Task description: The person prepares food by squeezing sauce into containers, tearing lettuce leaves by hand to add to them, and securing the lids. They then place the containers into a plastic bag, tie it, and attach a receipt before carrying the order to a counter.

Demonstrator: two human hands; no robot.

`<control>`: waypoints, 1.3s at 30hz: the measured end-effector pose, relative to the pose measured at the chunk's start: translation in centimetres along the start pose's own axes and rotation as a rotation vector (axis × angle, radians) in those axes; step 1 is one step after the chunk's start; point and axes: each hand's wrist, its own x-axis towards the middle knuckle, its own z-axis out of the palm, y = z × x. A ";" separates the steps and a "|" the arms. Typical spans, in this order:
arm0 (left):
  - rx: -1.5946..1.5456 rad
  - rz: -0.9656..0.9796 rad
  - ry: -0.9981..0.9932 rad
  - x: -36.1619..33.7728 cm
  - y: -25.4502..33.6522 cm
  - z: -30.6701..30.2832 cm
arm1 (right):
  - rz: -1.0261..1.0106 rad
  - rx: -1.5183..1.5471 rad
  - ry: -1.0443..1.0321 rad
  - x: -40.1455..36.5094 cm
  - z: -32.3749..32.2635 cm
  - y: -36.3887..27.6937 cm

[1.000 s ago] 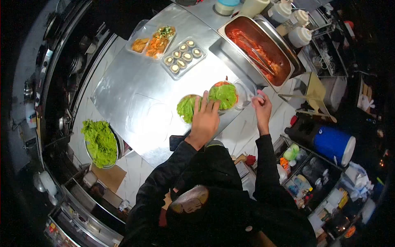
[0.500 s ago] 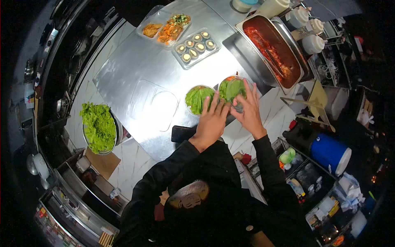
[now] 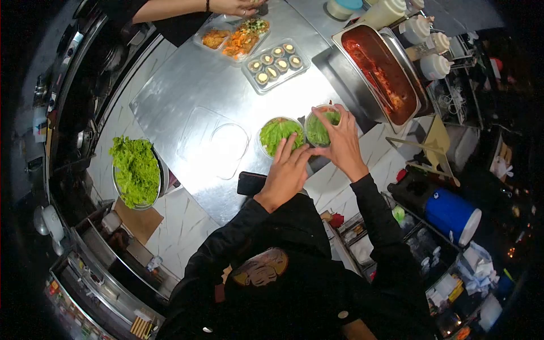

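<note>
Two round bowls of green leaves sit side by side at the near edge of the steel table (image 3: 170, 102), just in front of the person. The covered bowl (image 3: 315, 129), on the right, looks hazy under a clear lid (image 3: 330, 122), its leaves dulled by the plastic, with a little red showing at the far rim. The open bowl (image 3: 279, 131), on the left, is brighter, its ruffled leaves filling it nearly to the pale rim. The right hand (image 3: 345, 143) is opened wide over the covered bowl, fingers at the far side and thumb at the near side, holding the lid. The left hand (image 3: 286, 178) has its fingers loosely spread, the tips over the near edge of the open bowl; I can't tell whether they press on the leaves. Whether the lid is seated all the way round is hard to make out, since the right hand hides part of the rim. A phone (image 3: 251, 183) lies near the left wrist, its lower side cut off by the sleeve. Farther up are a tray of rolls (image 3: 276, 65) and a compartment tray (image 3: 243, 38), where a co-worker's hand (image 3: 241, 7) reaches in, clipped by the top of the view. Left of the bowls, glare washes out part of a transparent piece (image 3: 192, 139) lying flat.
</note>
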 end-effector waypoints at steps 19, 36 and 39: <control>-0.076 -0.015 0.184 5.9 -2.2 0.6 | -0.038 -0.247 0.174 0.9 3.4 2.8; -0.374 -0.336 -0.461 16.1 -8.3 1.3 | -0.007 -0.225 0.289 1.1 4.8 3.8; -0.222 -0.231 -0.501 15.2 -8.1 0.7 | -0.015 -0.237 0.314 1.0 4.9 3.9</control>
